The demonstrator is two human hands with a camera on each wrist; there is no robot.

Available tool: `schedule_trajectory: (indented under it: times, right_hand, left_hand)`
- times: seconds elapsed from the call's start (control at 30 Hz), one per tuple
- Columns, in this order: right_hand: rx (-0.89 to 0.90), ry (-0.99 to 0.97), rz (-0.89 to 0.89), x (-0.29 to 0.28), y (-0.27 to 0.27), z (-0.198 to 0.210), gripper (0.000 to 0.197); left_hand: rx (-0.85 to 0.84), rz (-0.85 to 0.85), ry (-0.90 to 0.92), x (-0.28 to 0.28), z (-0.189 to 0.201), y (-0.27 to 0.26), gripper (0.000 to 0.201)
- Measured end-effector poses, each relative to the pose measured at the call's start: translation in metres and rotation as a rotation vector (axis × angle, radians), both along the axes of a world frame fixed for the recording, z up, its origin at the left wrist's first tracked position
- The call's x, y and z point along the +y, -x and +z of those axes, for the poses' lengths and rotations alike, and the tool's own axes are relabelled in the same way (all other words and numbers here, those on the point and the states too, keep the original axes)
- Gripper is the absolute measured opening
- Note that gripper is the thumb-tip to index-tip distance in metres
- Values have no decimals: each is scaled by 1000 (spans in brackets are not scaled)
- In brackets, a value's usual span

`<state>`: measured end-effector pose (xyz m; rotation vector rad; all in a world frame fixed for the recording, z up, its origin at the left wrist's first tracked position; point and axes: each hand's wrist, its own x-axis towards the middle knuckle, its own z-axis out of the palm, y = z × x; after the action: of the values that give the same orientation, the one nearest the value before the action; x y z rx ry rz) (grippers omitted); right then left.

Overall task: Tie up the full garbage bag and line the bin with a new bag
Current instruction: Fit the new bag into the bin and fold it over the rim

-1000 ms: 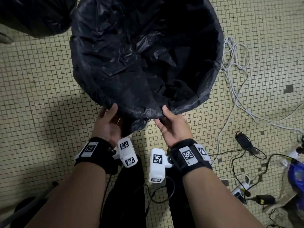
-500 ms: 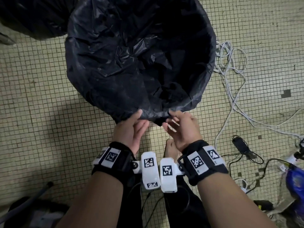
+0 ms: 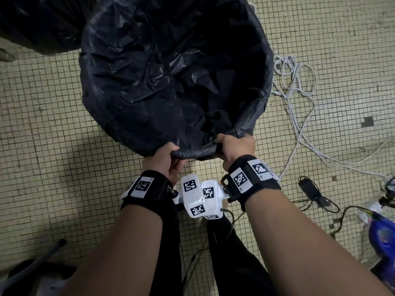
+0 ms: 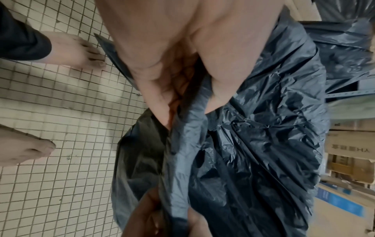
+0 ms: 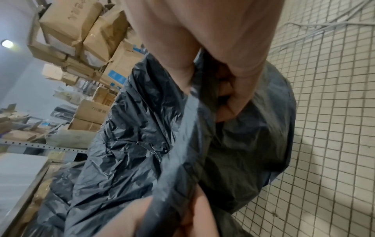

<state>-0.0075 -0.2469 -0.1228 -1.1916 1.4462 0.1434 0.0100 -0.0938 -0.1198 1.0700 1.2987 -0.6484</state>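
Observation:
A large black garbage bag (image 3: 171, 82) is spread open over the bin, which it hides entirely. At the bag's near rim, my left hand (image 3: 165, 153) grips a fold of the plastic, fingers curled over the edge. My right hand (image 3: 234, 146) grips the same rim a little to the right. In the left wrist view my left hand (image 4: 176, 89) pinches the bag's edge (image 4: 188, 144). In the right wrist view my right hand (image 5: 219, 89) is curled round a bunched strip of the bag (image 5: 131, 136).
A second black bag (image 3: 38, 24) lies at the top left. White cables (image 3: 299, 99) and a black adapter (image 3: 310, 191) trail across the tiled floor on the right. My bare feet (image 4: 81, 52) stand close to the bin. Cardboard boxes (image 5: 81, 32) fill shelves behind.
My hands came together from about a hand's width apart, let go of the rim briefly, and now both grip it again, the right one further right.

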Motion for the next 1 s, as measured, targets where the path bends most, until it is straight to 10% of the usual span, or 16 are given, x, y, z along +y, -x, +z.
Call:
schedule_trajectory:
  times: [0.6,1.0]
  right_hand:
    - [-216,-524,-318,41,24,16,50]
    - [-4,-63,-90,10,8,17,26]
  left_hand:
    - [-24,-127,166,51,19,-35,43]
    - [-98,-8,98,28,15,12,26]
